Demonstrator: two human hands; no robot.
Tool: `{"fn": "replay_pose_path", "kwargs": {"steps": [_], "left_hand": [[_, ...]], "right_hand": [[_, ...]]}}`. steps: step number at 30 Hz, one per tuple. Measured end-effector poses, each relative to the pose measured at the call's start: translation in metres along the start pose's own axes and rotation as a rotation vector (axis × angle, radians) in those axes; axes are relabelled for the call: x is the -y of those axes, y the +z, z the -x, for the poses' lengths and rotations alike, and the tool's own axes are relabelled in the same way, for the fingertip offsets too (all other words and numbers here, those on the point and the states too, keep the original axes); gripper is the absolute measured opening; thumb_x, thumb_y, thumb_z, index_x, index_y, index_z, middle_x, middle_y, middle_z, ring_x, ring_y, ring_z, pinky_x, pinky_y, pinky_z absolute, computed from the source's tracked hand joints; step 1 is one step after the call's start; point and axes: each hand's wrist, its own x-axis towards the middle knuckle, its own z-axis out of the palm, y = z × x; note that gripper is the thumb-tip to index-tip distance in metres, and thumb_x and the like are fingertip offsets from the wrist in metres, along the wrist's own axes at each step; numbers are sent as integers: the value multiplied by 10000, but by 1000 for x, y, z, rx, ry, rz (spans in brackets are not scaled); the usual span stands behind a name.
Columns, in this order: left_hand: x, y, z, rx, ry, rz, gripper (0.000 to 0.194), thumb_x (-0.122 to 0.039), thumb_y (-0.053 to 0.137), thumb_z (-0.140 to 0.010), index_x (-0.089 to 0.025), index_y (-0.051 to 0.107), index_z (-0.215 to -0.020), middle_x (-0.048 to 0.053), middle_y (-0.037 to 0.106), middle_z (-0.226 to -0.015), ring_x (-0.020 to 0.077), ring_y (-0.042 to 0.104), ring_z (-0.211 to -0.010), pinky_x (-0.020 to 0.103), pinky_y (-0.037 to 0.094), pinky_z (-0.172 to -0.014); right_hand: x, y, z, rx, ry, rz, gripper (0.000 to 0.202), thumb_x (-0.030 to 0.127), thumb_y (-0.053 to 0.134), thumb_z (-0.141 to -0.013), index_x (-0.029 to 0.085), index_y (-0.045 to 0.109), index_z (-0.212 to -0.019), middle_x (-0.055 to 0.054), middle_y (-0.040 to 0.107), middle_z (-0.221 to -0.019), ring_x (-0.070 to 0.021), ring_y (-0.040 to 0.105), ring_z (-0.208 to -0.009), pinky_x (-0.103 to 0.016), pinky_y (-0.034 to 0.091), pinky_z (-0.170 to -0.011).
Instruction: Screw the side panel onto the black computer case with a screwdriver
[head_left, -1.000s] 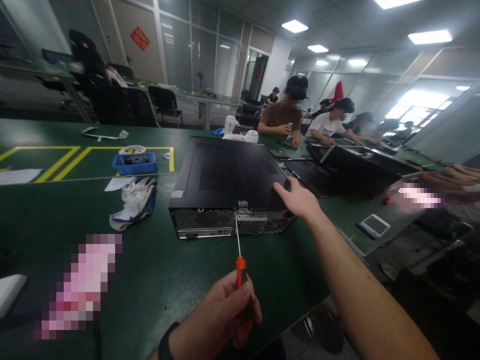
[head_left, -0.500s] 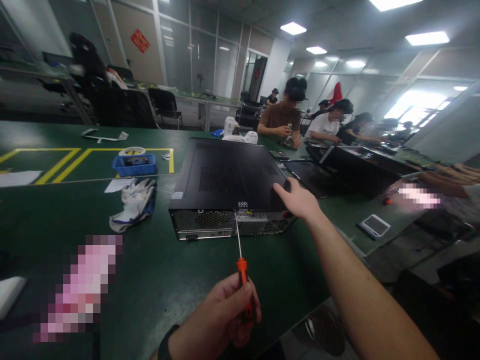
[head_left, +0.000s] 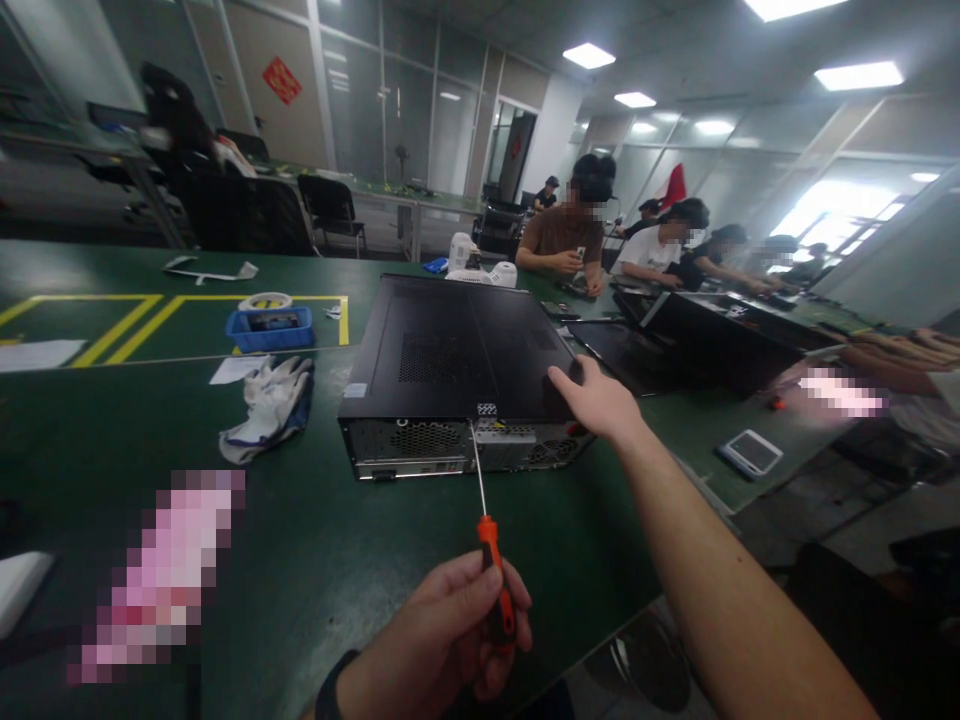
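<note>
One case [head_left: 457,345] lies flat at the centre of the table [head_left: 300,540], its vented back panel at its own 6 o'clock. One screwdriver [head_left: 496,570] points at that panel from 6 o'clock, its tip at the top edge (whether it sits in a screw, I cannot tell). The left hand [head_left: 469,615] grips the handle, thumb and fingers curled round it. The right hand [head_left: 604,395] is unclenched on the case at 4 o'clock, thumb on the top; some fingers are hidden.

Around the case, one blue bin [head_left: 270,330] sits towards 10 o'clock, with one tape roll [head_left: 265,300] by its far rim. At 9 o'clock lie two papers [head_left: 236,370] and crumpled gloves [head_left: 264,408] (too bunched to count). One second case [head_left: 720,340] stands at 3 o'clock, and one white device [head_left: 752,453] lies at 4.
</note>
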Motion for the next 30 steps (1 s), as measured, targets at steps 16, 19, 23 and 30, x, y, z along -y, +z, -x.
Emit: {"fn": "replay_pose_path", "kwargs": {"steps": [16, 19, 23, 30], "left_hand": [[0, 6, 0, -45, 21, -54, 451, -622, 615, -840, -177, 556, -879, -21, 593, -608, 32, 384, -364, 174, 214, -375], [-2, 7, 3, -30, 30, 0, 456, -573, 588, -862, -123, 645, -908, 16, 608, -636, 48, 441, -402, 180, 269, -396], [-1, 3, 3, -10, 15, 16, 390, -507, 646, -854, -126, 648, -937, 39, 650, -720, 54, 508, -441, 171, 314, -417], [3, 2, -1, 27, 27, -28, 421, -567, 691, -813, -181, 535, -872, -17, 638, -722, 18, 447, -349, 148, 306, -350]], "right_hand": [[1, -1, 0, 6, 16, -2, 871, 783, 340, -883, 183, 378, -1512, -190, 584, -1369, -380, 583, -1225, -475, 431, -1007], [1, 0, -1, -4, 17, 6, 870, 793, 330, -880, 194, 381, -1509, -182, 590, -1365, -377, 590, -1214, -470, 436, -1002], [1, 0, 0, 5, 14, 8, 863, 791, 333, -882, 199, 384, -1507, -180, 591, -1364, -374, 592, -1209, -471, 438, -997], [-1, 1, -1, -6, 7, 4, 881, 798, 323, -878, 193, 374, -1516, -188, 586, -1367, -387, 589, -1213, -479, 435, -1000]]}}
